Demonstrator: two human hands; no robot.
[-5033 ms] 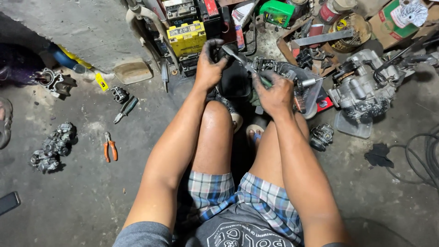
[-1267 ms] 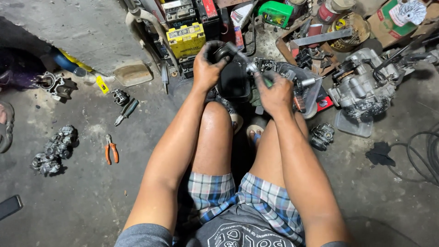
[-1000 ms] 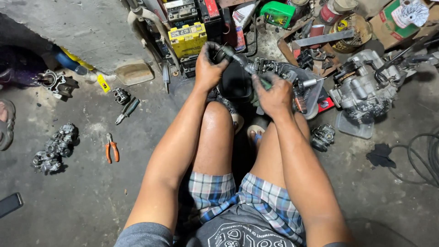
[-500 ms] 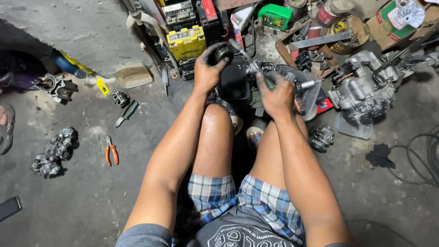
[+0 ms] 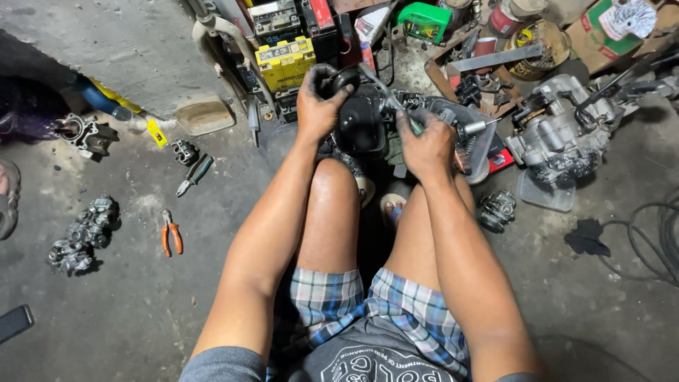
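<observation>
A person is sitting on the concrete floor (image 5: 127,56) with bare knees up. The left hand (image 5: 320,99) is curling tight around the top of a black round part (image 5: 359,124), and the fingers are dirty with grease. The right hand (image 5: 424,145) is closing around a thin tool with a green handle (image 5: 414,126), and the tool's metal end is pointing up at the black part. The black part is sitting just past the knees, between the two hands.

Right behind the left hand one yellow box-shaped battery (image 5: 285,62) is standing, with dark print on its side. One green box (image 5: 423,21) is sitting farther back. One brown cardboard box (image 5: 601,32) with a green patch is sitting in the top right corner. A small yellow tag (image 5: 157,132) is lying on the floor to the left.

One grey engine block (image 5: 562,138) is resting to the right, near the right hand. One small carburetor (image 5: 497,210) is lying beside the right leg. Two orange-handled pliers are not there; only one pair of orange pliers (image 5: 170,233) is lying to the left, and one lumpy grey metal part (image 5: 81,233) is lying beyond it.

The back edge is crowded with stuff. The floor at the left and bottom right is giving open room. Black cables (image 5: 654,240) are curling at the right edge.
</observation>
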